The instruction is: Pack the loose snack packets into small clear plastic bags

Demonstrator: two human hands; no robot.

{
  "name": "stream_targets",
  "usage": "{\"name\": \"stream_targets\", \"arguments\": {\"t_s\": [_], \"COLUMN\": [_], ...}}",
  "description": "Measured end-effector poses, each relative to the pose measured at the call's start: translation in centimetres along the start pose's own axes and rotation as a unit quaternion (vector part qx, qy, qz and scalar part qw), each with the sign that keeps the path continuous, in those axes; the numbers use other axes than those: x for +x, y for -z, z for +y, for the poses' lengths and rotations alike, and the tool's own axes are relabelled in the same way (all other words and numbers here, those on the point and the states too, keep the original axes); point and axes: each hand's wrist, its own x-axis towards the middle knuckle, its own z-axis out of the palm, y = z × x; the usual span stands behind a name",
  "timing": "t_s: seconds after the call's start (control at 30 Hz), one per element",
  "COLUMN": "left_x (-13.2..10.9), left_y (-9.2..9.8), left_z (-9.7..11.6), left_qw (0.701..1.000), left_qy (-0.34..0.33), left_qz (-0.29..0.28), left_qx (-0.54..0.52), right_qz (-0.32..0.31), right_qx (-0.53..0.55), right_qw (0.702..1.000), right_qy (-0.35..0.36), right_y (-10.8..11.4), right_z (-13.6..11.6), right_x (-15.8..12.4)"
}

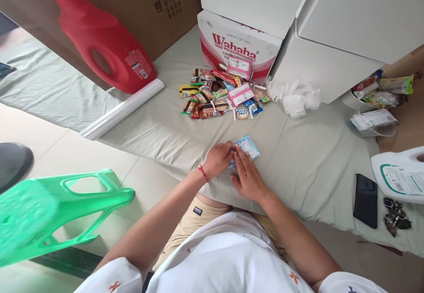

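A small blue and white plastic packet [249,147] lies flat on the grey-green cloth [298,165] in front of me. My left hand [218,158], with a red string at the wrist, has its fingers closed at the packet's near left part; what exactly they pinch is partly covered. Stretched flat over the packet's near edge are the fingers of my right hand [247,176]. Both hands' fingertips meet over the packet and hide part of it. Beyond the hands is a pile of wrapped snacks [212,92], with pink and white packs [240,94] on it.
Behind the snacks stands a Wahaha carton [238,41], with crumpled clear plastic [294,98] to its right. A red jug [106,45] and a white roll [122,109] are at left, near a green stool [62,209]. A black phone [365,201], keys [395,215] and a white bottle [400,178] are at right.
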Motion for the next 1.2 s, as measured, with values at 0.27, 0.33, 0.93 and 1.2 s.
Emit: {"name": "stream_targets", "arguments": {"t_s": [0.27,0.33,0.93,1.2], "left_x": [-2.7,-3.3,-2.7,-1.4], "left_y": [-1.5,-3.1,-3.4,-0.7], "left_z": [2.2,3.0,2.7,0.4], "left_qw": [0.982,0.981,0.985,0.99], "left_qy": [-0.062,-0.069,-0.042,0.019], "left_qz": [0.137,0.084,-0.034,-0.116], "left_qx": [0.113,0.158,0.167,-0.083], "right_qz": [0.049,0.047,-0.144,-0.138], "right_qx": [0.153,0.184,-0.086,-0.102], "right_qw": [0.987,0.981,0.986,0.982], "right_qy": [-0.031,-0.043,0.007,0.078], "right_y": [1.5,2.1,5.1,4.6], "right_z": [1.3,1.3,6.7,6.2], "right_x": [-0.2,-0.2,0.9,2.4]}}
